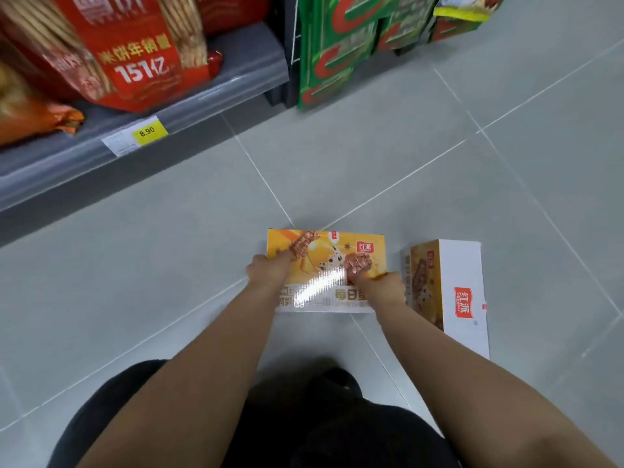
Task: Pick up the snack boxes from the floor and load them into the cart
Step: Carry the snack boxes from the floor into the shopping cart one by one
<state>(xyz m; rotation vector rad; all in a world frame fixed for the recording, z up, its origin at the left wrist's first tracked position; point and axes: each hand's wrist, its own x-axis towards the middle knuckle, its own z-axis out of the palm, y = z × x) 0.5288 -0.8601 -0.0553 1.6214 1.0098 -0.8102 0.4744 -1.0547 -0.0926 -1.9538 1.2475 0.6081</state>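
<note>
1. Shelf (pixel 236 62): one red bag (pixel 135 55) reading "151亿"; one yellow price tag (pixel 148 131), "8.90".
2. Left hand (pixel 268 271), clamped on the left edge of the flat snack box (pixel 324 261), logo "红派", at floor level.
3. Right hand (pixel 385 288), clamped on its right edge.
4. Second snack box (pixel 462 298), same logo, on its side on the floor (pixel 371 146), just beside; two boxes total.

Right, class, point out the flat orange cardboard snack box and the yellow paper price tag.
flat orange cardboard snack box (pixel 326 265): head view, top face.
yellow paper price tag (pixel 148 131): head view, yellow centre.
</note>
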